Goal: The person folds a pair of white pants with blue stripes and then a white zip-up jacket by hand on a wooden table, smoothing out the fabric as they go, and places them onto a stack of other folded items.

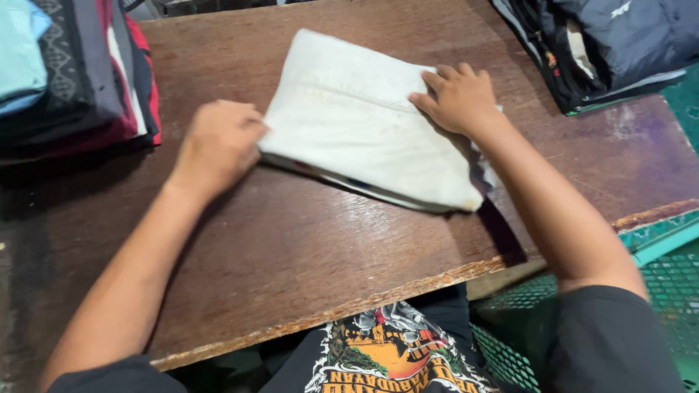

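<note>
Your folded cream-white cloth garment (368, 124) lies mid-board on the worn brown wooden board (291, 247), well in from its near chipped edge. Your left hand (218, 144) curls against the garment's left edge, fingers tucked out of view, so its grip cannot be told. Your right hand (459, 97) lies spread, pressing the right side flat. Judged soft, light, floppy: support both edges. Beyond the garment, the dark folded stacks at far left (80, 73) and far right (611, 44) are cropped.
</note>
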